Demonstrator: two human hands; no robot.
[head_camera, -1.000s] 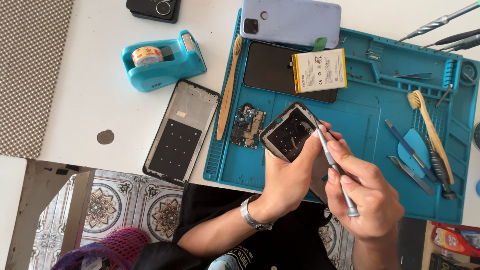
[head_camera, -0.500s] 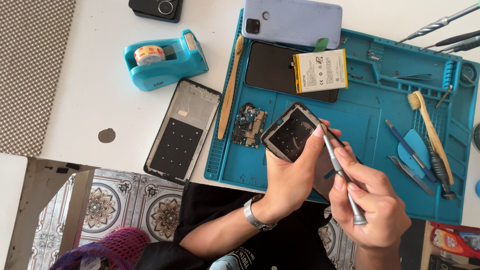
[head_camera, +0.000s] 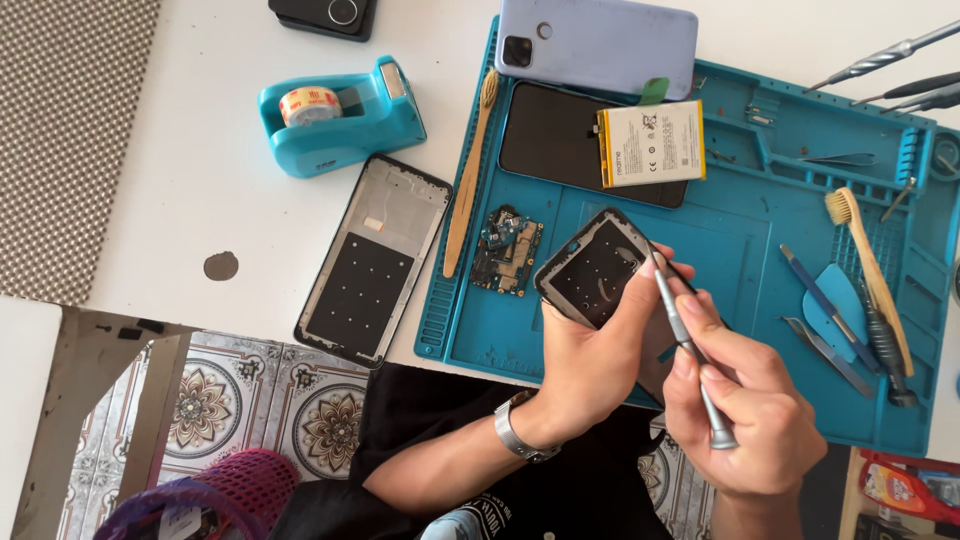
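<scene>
We see the left hand (head_camera: 590, 350) clenched around a dark phone frame piece (head_camera: 592, 268), holding it tilted above the blue repair mat (head_camera: 700, 250). The right hand (head_camera: 745, 405), at four o'clock from the piece, grips a silver screwdriver (head_camera: 688, 345) whose tip meets the piece's right edge, though the exact contact point is hidden by a fingertip. At nine o'clock from the piece a small circuit board (head_camera: 507, 250) lies on the mat; further out, a black phone chassis (head_camera: 375, 258) rests on the white table (head_camera: 200, 200). At twelve o'clock sits a yellow-edged battery (head_camera: 652, 143) atop a dark screen panel (head_camera: 545, 130)
</scene>
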